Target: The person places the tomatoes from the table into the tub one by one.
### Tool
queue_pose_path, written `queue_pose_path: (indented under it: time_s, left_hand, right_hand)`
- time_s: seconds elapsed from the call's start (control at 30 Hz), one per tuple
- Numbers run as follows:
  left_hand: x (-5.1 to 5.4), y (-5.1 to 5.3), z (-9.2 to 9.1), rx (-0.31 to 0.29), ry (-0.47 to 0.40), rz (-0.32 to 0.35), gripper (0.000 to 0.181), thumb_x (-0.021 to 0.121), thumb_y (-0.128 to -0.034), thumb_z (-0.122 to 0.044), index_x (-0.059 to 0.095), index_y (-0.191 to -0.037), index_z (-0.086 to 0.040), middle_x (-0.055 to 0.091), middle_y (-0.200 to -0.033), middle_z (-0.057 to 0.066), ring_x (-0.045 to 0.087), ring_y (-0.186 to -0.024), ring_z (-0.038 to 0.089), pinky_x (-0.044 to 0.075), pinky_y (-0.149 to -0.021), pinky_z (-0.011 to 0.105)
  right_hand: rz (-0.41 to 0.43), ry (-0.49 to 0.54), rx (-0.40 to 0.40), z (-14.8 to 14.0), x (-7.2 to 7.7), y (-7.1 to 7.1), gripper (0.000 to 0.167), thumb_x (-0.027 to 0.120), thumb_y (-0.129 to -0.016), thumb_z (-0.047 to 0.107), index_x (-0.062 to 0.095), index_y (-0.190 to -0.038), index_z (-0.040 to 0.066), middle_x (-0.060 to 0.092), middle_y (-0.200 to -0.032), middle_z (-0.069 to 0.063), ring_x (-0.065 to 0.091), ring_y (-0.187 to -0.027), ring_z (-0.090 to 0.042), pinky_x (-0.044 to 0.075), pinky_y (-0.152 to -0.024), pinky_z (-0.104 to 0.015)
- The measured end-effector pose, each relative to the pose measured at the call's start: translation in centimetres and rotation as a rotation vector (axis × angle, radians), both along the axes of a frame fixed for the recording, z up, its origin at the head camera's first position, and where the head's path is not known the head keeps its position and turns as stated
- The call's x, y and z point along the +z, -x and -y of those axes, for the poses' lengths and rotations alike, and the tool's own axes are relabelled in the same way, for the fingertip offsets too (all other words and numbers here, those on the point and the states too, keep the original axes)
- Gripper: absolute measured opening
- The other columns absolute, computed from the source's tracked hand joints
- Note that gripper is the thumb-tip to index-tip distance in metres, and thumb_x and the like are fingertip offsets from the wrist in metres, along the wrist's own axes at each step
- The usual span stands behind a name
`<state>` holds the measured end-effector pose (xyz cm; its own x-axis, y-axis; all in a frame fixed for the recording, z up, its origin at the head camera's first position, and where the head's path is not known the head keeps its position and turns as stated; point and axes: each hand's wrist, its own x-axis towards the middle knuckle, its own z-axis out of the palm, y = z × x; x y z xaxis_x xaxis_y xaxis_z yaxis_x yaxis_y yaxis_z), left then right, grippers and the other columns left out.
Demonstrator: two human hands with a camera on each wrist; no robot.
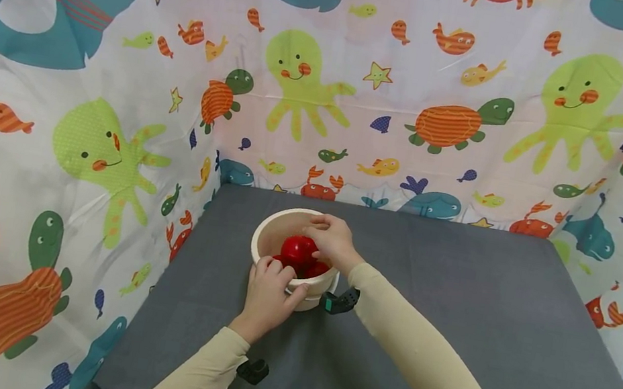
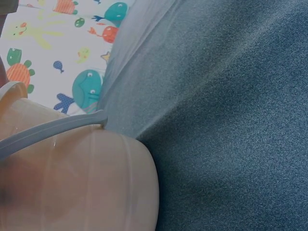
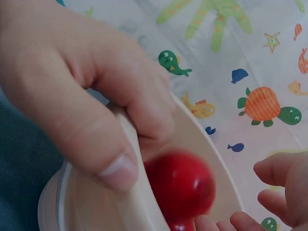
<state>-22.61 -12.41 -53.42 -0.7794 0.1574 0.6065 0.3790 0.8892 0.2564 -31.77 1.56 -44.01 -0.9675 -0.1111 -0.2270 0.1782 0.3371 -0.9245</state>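
A cream bucket (image 1: 266, 236) stands on the dark table with several glossy red, round, apple-like things (image 1: 296, 250) inside. My left hand (image 1: 269, 293) holds its near rim; in the right wrist view the left thumb (image 3: 118, 171) lies outside the wall and the fingers reach inside. My right hand (image 1: 334, 242) is over the right side of the opening. Its loosely bent fingers (image 3: 288, 180) are beside the upper red piece (image 3: 185, 185), with no grip on it visible. The left wrist view shows the bucket's wall (image 2: 96, 178) and pale handle (image 2: 53, 131), not the left fingers.
A dark grey cloth (image 1: 454, 299) covers the table and is slightly creased in front of the bucket. White curtains with sea animals (image 1: 359, 86) hang behind and at both sides. Black devices (image 1: 339, 301) are strapped to both wrists.
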Motion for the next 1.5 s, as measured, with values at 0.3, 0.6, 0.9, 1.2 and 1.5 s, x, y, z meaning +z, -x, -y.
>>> queue_pose_path:
  time_s: [0.3,0.6,0.9,1.2,1.5]
  left_hand:
    - [0.0,0.1,0.0,-0.010,-0.009,-0.034,0.022,0.062,-0.0874,-0.033,0.061,-0.077,-0.014,0.063,-0.083,0.009,0.053,-0.102,0.032,0.045,-0.089,0.051]
    - [-0.1,0.3,0.2,-0.017,-0.014,-0.049,0.022,0.062,-0.0862,-0.034,0.060,-0.076,-0.014,0.061,-0.082,0.009,0.053,-0.102,0.033,0.044,-0.090,0.053]
    - [-0.1,0.5,0.0,-0.034,-0.034,-0.036,0.022,0.063,-0.0860,-0.034,0.062,-0.078,-0.014,0.062,-0.083,0.010,0.053,-0.102,0.033,0.044,-0.091,0.054]
    - [-0.4,0.5,-0.2,-0.045,-0.039,-0.036,0.021,0.063,-0.0865,-0.034,0.064,-0.081,-0.014,0.062,-0.085,0.009,0.053,-0.104,0.033,0.044,-0.091,0.054]
    - [-0.1,-0.1,1.6,-0.039,-0.049,-0.002,0.018,0.066,-0.0864,-0.033,0.065,-0.085,-0.015,0.063,-0.088,0.009,0.053,-0.104,0.033,0.045,-0.089,0.053]
  right_hand:
    - [-0.013,0.051,-0.017,-1.5,-0.6,-0.1,0.042,0.068,-0.095,0.027,0.061,-0.133,0.012,0.064,-0.132,-0.015,0.066,-0.112,-0.036,0.062,-0.084,-0.045]
    - [-0.107,0.054,0.019,-5.2,-0.2,-0.8,0.040,0.063,-0.098,0.022,0.061,-0.134,0.005,0.065,-0.128,-0.020,0.068,-0.109,-0.039,0.062,-0.083,-0.042]
    - [-0.082,0.019,-0.006,-10.7,-1.7,-1.9,0.040,0.060,-0.101,0.026,0.058,-0.136,0.006,0.063,-0.134,-0.020,0.068,-0.108,-0.033,0.063,-0.083,-0.041]
    - [-0.050,-0.011,-0.029,-16.6,-5.0,-4.9,0.047,0.058,-0.103,0.028,0.052,-0.142,0.005,0.057,-0.141,-0.025,0.066,-0.114,-0.034,0.061,-0.087,-0.044]
    - [0.002,-0.019,-0.096,-20.2,-7.9,-6.4,0.051,0.056,-0.103,0.029,0.049,-0.145,0.002,0.051,-0.148,-0.028,0.054,-0.131,-0.048,0.059,-0.093,-0.047]
